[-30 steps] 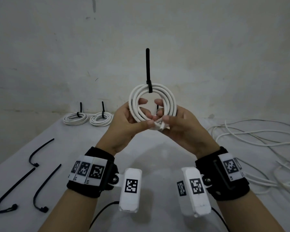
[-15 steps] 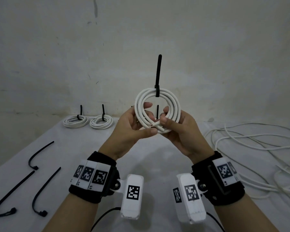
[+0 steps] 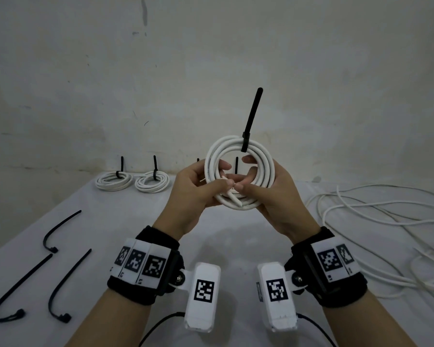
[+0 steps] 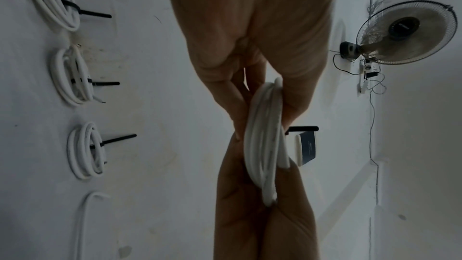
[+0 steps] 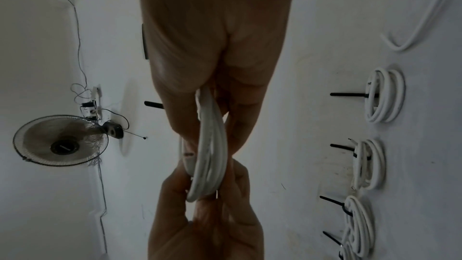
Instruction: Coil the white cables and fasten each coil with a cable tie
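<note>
I hold a white cable coil (image 3: 267,161) upright above the table, with a black cable tie (image 3: 251,116) fastened at its top and the tail sticking up. My left hand (image 3: 198,186) pinches the coil's lower left side between thumb and fingers. My right hand (image 3: 268,189) grips its lower right side, fingers reaching through the ring. A loose cable end (image 3: 233,196) pokes out between the thumbs. The left wrist view has the coil (image 4: 265,141) edge-on between both hands. In the right wrist view the coil (image 5: 212,145) also appears edge-on.
Tied coils (image 3: 114,180) (image 3: 152,182) lie at the table's back left, and more tied coils hide behind my hands. Three loose black ties (image 3: 60,229) (image 3: 18,289) (image 3: 68,286) lie front left. Uncoiled white cables (image 3: 376,221) sprawl on the right. A wall fan (image 4: 405,35) hangs overhead.
The coil has shifted slightly right and turned clockwise, so the tie's tail now leans right. Both hands keep their hold and have worked along the lower rim.
</note>
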Available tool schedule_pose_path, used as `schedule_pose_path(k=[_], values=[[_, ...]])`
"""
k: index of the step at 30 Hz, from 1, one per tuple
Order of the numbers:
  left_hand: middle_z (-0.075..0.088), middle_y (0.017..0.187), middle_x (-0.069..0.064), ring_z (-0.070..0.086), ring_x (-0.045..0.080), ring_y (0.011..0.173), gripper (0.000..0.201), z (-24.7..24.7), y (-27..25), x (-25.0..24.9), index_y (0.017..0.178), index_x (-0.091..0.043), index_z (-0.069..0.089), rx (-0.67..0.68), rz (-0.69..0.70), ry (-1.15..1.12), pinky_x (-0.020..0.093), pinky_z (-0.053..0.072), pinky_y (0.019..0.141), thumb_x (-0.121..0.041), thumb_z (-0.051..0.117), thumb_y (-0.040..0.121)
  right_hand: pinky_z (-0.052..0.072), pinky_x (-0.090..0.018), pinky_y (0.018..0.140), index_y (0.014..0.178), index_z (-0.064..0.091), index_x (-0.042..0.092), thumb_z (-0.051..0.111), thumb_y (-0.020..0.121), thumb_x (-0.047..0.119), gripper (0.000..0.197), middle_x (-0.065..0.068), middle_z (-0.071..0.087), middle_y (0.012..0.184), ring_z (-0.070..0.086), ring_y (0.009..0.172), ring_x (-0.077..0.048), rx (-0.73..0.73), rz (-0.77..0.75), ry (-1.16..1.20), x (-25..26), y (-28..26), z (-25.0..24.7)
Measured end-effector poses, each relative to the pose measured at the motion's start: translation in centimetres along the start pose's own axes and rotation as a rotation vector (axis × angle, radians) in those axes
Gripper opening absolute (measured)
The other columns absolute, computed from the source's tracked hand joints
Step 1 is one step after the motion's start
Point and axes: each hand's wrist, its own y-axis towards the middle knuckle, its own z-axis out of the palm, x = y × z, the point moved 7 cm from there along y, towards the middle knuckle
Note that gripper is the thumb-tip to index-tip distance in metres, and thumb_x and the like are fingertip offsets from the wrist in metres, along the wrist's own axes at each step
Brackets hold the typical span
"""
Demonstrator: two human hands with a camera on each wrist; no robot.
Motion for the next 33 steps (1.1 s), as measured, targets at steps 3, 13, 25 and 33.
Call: schedule_pose_path(k=[3, 13, 25, 33], values=[[0.069, 0.077, 0.005, 0.071, 0.022, 0.077, 0.03, 0.0, -0.1, -0.4, 0.104, -0.009, 0.062, 0.004, 0.014, 0.01, 0.031, 0.057, 0.066, 0.004, 0.067, 0.078, 0.057, -0.038, 0.078, 0.119, 0.052, 0.007, 0.074, 0.074, 0.005, 0.05, -0.001, 0.068, 0.077, 0.07, 0.092, -0.03, -0.063, -0.03, -0.032, 0.1, 0.1, -0.1], [0.071, 0.095, 0.011, 0.07, 0.02, 0.083, 0.024, -2.5, 0.1, 0.5, 0.115, -0.004, 0.058, -0.06, -0.132, 0.122, 0.03, 0.057, 0.072, -0.006, 0.057, 0.091, 0.052, -0.043, 0.068, 0.106, 0.062, 0.007, 0.045, 0.099, 0.037, 0.035, -0.003, 0.058, 0.072, 0.061, 0.071, -0.026, -0.458, -0.006, -0.146, -3.3, 1.4, 0.3], [0.07, 0.065, 0.003, 0.067, 0.01, 0.06, 0.011, -19.5, -1.2, 3.3, 0.091, -0.002, 0.06, -0.34, -0.426, 0.176, 0.027, 0.058, 0.065, 0.001, 0.05, 0.093, 0.054, -0.039, 0.082, 0.099, 0.066, 0.012, 0.046, 0.1, 0.024, 0.023, -0.012, 0.061, 0.097, 0.063, 0.087, -0.023, -0.239, 0.37, -0.274, -12.4, 0.6, -0.5], [0.063, 0.09, 0.023, 0.063, 0.026, 0.07, 0.009, -29.3, -1.4, 6.5, 0.084, 0.006, 0.059, -0.577, -0.722, 0.409, 0.033, 0.058, 0.053, 0.0, 0.057, 0.091, 0.05, -0.032, 0.084, 0.089, 0.07, 0.021, 0.056, 0.094, 0.012, 0.017, 0.0, 0.07, 0.098, 0.065, 0.096, -0.018, -0.047, 0.394, -0.587, -14.0, 0.1, -1.2]])
